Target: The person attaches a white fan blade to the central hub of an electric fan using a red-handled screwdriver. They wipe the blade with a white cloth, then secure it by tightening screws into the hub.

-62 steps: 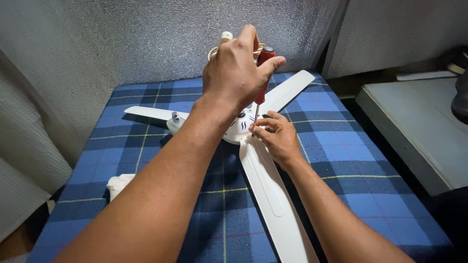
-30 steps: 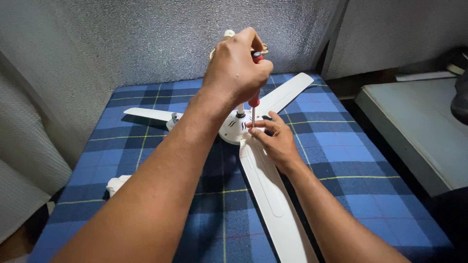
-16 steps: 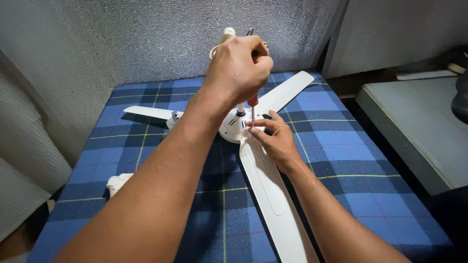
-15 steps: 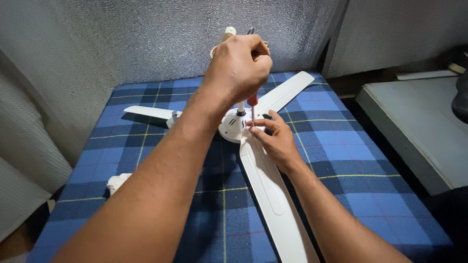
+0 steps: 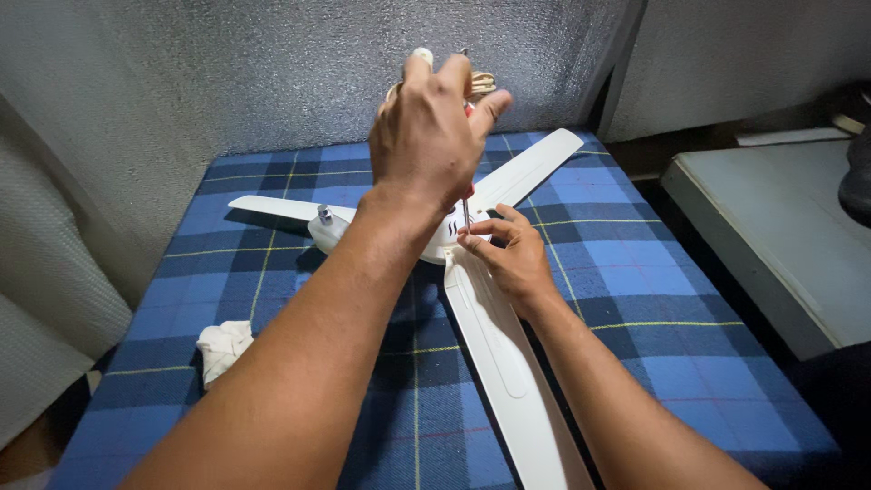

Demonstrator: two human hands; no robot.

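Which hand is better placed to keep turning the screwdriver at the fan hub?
Probably left. The left hand already wraps the red-handled screwdriver, upright over the fan hub; the right hand is low, steadying its tip by the near blade.

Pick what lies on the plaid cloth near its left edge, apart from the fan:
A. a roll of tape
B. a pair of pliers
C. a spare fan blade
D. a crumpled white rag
D: a crumpled white rag lies on the blue plaid cloth near its left edge, clear of the white ceiling fan that both hands work on with the screwdriver.
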